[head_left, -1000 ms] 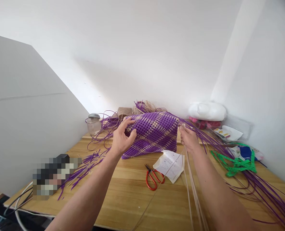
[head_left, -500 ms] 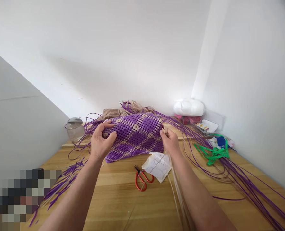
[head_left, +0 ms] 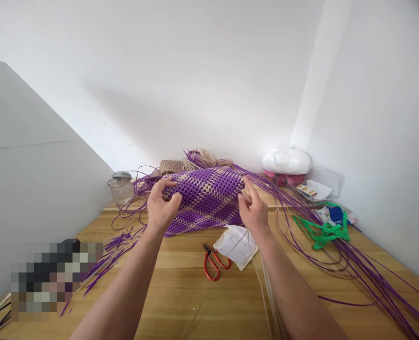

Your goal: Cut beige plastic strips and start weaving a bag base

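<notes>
A purple and beige woven bag [head_left: 209, 200] with a diamond pattern lies on the wooden table between my hands. My left hand [head_left: 162, 208] grips its left end, fingers over the top edge and thumb against the front. At the right end, my right hand [head_left: 253, 210] pinches beige plastic strips [head_left: 245, 194] between thumb and fingers, with the index finger stretched up along the bag's edge. Long beige strands [head_left: 266, 288] trail below the right hand toward me. Scissors with red handles [head_left: 214, 263] lie in front of the bag, beside a sheet of white paper with writing [head_left: 237, 245].
Purple strips [head_left: 354, 269] run along the right side, under a green tape measure [head_left: 324, 231]. Short purple offcuts [head_left: 113, 257] lie at left. A glass jar [head_left: 122, 189], a small beige woven piece [head_left: 171, 166] and a white bundle [head_left: 286, 161] stand near the wall.
The whole view has shifted, so things appear farther right. My right index finger has straightened upward against the bag's right edge. The left hand keeps its hold.
</notes>
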Available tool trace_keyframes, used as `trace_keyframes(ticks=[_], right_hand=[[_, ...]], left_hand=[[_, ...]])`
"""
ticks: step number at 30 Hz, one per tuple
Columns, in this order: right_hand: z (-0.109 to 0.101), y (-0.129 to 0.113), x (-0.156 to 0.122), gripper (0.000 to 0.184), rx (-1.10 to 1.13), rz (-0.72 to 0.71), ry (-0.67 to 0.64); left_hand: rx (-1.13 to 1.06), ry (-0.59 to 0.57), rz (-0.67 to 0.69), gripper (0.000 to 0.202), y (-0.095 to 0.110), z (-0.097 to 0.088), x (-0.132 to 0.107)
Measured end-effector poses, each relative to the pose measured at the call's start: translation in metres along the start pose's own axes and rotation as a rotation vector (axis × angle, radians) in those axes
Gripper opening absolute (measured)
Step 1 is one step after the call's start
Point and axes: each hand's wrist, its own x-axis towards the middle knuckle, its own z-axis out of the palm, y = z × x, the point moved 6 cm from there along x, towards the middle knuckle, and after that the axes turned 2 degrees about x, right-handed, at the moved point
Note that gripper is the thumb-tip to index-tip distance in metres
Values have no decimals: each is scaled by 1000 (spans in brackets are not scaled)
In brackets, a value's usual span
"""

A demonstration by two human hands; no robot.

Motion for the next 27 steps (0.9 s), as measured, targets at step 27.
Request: trace_keyframes(ticks=[27], right_hand=[[-5, -6, -4, 57, -17, 56, -17]], left_hand=[[22, 103, 70, 26, 10, 1, -16]])
